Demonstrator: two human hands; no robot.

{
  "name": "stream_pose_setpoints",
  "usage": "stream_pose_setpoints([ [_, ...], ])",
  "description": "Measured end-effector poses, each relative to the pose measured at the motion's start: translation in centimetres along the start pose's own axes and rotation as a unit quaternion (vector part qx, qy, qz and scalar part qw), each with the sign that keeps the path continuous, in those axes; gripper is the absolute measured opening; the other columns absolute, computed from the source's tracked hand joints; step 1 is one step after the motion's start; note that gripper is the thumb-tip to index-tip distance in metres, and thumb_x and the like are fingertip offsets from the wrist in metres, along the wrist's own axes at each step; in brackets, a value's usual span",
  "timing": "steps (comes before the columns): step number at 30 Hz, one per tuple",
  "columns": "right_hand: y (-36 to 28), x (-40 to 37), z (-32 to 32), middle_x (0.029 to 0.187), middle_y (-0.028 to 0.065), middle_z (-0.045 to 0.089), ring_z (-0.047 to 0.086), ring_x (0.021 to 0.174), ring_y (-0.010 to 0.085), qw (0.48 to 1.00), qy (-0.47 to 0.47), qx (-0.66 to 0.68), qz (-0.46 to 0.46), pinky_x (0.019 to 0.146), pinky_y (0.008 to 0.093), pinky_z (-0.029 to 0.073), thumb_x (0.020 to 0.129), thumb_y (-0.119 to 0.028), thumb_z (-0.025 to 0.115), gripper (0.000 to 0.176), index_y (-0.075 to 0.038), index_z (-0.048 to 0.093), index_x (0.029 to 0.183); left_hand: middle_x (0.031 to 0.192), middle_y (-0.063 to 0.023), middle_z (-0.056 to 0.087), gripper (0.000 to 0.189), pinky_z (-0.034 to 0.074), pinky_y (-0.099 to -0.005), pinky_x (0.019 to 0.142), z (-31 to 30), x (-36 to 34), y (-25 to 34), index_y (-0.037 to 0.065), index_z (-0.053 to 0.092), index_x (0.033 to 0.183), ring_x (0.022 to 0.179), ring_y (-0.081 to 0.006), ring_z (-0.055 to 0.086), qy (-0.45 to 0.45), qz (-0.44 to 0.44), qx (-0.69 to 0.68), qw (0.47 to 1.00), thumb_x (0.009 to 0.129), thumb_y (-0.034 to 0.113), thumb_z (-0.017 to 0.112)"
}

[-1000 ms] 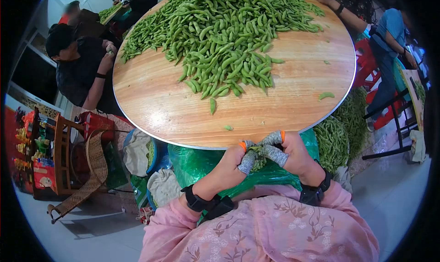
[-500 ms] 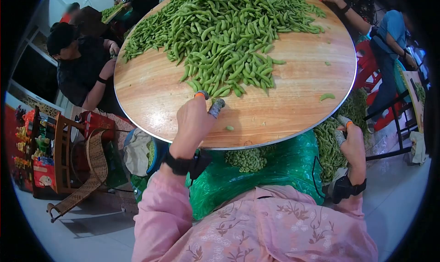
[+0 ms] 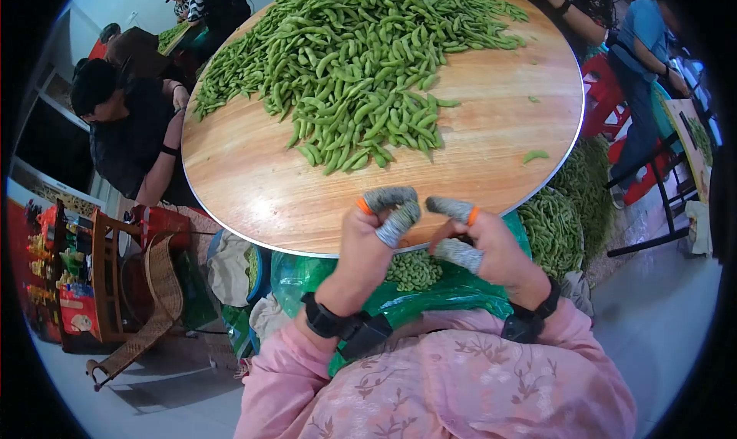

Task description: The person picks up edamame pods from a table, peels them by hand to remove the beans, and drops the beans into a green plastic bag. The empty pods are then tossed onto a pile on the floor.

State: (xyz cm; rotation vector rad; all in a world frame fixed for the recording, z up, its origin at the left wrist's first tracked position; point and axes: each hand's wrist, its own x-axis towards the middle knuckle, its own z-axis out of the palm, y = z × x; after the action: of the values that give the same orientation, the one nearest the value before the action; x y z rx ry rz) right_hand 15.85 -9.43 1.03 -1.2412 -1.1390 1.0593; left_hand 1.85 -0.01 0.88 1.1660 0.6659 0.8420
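Note:
My left hand [image 3: 365, 243] is at the near edge of the round wooden table [image 3: 491, 170]. Grey covers wrap its thumb and forefinger, which are pinched together; whatever they hold is hidden. Facing it from the right, my right hand [image 3: 499, 251] has similar covers on thumb and forefinger. These two fingers are apart, with nothing visible between them. A large pile of green soybean pods [image 3: 361, 78] covers the far and middle part of the tabletop. Below my hands, shelled green beans [image 3: 413, 271] lie on green plastic sheeting [image 3: 299, 274] over my lap.
One loose pod [image 3: 535, 156] lies at the table's right. A heap of duller pods [image 3: 551, 228] sits below the right rim. A person in dark clothes [image 3: 127, 132] sits at left, near a curved woven chair [image 3: 157, 293]. Another person in blue [image 3: 641, 36] is at right.
My left hand has drawn back from the pile's near edge toward me. My right hand has come up and left from the heap beside the table, and the two hands now almost meet.

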Motion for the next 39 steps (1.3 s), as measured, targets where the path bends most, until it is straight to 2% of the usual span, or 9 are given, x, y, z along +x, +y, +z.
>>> stream_pose_setpoints([
  [8, 0.1, 0.2, 0.4, 0.076, 0.0011, 0.059, 0.050, 0.071, 0.0050, 0.997, -0.021, -0.068, -0.003, 0.063, 0.0212, 0.043, 0.076, 0.001, 0.056, 0.021, 0.002, 0.057, 0.096, 0.081, -0.0012, 0.060, 0.017, 0.043, -0.0193, 0.060, 0.2, -2.6, -2.2, 0.003, 0.057, 0.093, 0.068, -0.0075, 0.054, -0.067, 0.011, -0.041, 0.997, 0.076, 0.002, 0.060],
  [14, -0.8, -0.3, -0.3, 0.078, 0.0137, 0.060, 0.057, 0.066, 0.0208, 0.985, -0.028, -0.162, -0.044, 0.062, 0.0274, 0.045, 0.070, -0.001, 0.058, 0.022, 0.001, 0.059, 0.092, 0.075, -0.0010, 0.058, 0.021, 0.042, -0.0219, 0.053, 0.3, -2.8, -0.5, 0.001, 0.055, 0.096, 0.060, -0.0077, 0.053, -0.053, 0.046, 0.059, 0.996, 0.076, 0.002, 0.061],
  [16, -1.6, -0.4, -0.9, 0.075, 0.0163, 0.056, 0.054, 0.067, 0.0315, 0.905, -0.032, -0.408, -0.119, 0.061, 0.0352, 0.044, 0.062, 0.000, 0.056, 0.019, 0.002, 0.059, 0.081, 0.069, -0.0065, 0.058, 0.025, 0.043, -0.0270, 0.049, 0.3, -2.9, 2.0, 0.001, 0.054, 0.096, 0.058, -0.0131, 0.056, -0.119, 0.084, 0.476, 0.867, 0.072, 0.003, 0.061],
  [17, -1.7, -0.4, -0.9, 0.075, 0.0163, 0.056, 0.054, 0.067, 0.0315, 0.905, -0.032, -0.408, -0.118, 0.061, 0.0352, 0.044, 0.062, 0.000, 0.056, 0.019, 0.002, 0.059, 0.081, 0.069, -0.0065, 0.058, 0.025, 0.043, -0.0270, 0.049, 0.5, -2.9, 2.1, 0.001, 0.054, 0.096, 0.058, -0.0131, 0.056, -0.120, 0.084, 0.476, 0.867, 0.072, 0.003, 0.061],
  [19, -1.8, -0.3, -1.0, 0.070, 0.0139, 0.051, 0.052, 0.069, 0.0326, 0.866, -0.067, -0.466, -0.165, 0.060, 0.0400, 0.042, 0.056, 0.000, 0.054, 0.014, 0.001, 0.056, 0.070, 0.060, -0.0125, 0.055, 0.027, 0.042, -0.0338, 0.048, 0.8, -2.8, 2.2, 0.001, 0.055, 0.094, 0.057, -0.0240, 0.057, -0.176, 0.219, 0.671, 0.686, 0.068, 0.005, 0.059],
  [25, -1.0, -0.4, -0.8, 0.068, 0.0138, 0.049, 0.050, 0.069, 0.0320, 0.876, -0.046, -0.443, -0.186, 0.061, 0.0394, 0.041, 0.056, 0.000, 0.054, 0.010, 0.001, 0.053, 0.067, 0.069, -0.0173, 0.056, 0.022, 0.041, -0.0382, 0.053, 0.6, -2.5, 2.3, 0.000, 0.054, 0.090, 0.064, -0.0358, 0.055, -0.216, 0.022, 0.566, 0.795, 0.069, 0.005, 0.054],
  [32, -1.1, -0.5, -0.5, 0.075, 0.0147, 0.055, 0.055, 0.073, 0.0280, 0.890, -0.017, -0.408, -0.203, 0.063, 0.0335, 0.044, 0.065, 0.002, 0.053, 0.020, 0.003, 0.057, 0.084, 0.073, -0.0208, 0.056, 0.015, 0.042, -0.0316, 0.060, -0.1, -2.6, 1.1, -0.002, 0.053, 0.089, 0.068, -0.0320, 0.056, -0.209, -0.001, 0.444, 0.871, 0.075, 0.003, 0.050],
  [34, -1.6, -1.1, -0.7, 0.080, 0.0113, 0.060, 0.058, 0.074, 0.0180, 0.976, 0.100, -0.191, -0.029, 0.067, 0.0260, 0.044, 0.077, -0.002, 0.053, 0.019, 0.003, 0.057, 0.095, 0.073, -0.0198, 0.056, 0.013, 0.043, -0.0311, 0.059, -0.1, -3.0, 1.2, -0.001, 0.053, 0.089, 0.068, -0.0297, 0.058, -0.167, 0.033, 0.397, 0.902, 0.077, 0.003, 0.051],
  [39, -0.8, -1.5, -1.0, 0.079, 0.0022, 0.060, 0.054, 0.072, 0.0087, 0.998, 0.006, 0.027, 0.063, 0.067, 0.0221, 0.043, 0.083, -0.010, 0.053, 0.018, 0.002, 0.057, 0.096, 0.071, -0.0174, 0.057, 0.014, 0.044, -0.0332, 0.055, 0.4, -3.8, 0.2, 0.001, 0.054, 0.088, 0.064, -0.0317, 0.058, -0.144, 0.102, 0.465, 0.868, 0.075, 0.003, 0.056],
])
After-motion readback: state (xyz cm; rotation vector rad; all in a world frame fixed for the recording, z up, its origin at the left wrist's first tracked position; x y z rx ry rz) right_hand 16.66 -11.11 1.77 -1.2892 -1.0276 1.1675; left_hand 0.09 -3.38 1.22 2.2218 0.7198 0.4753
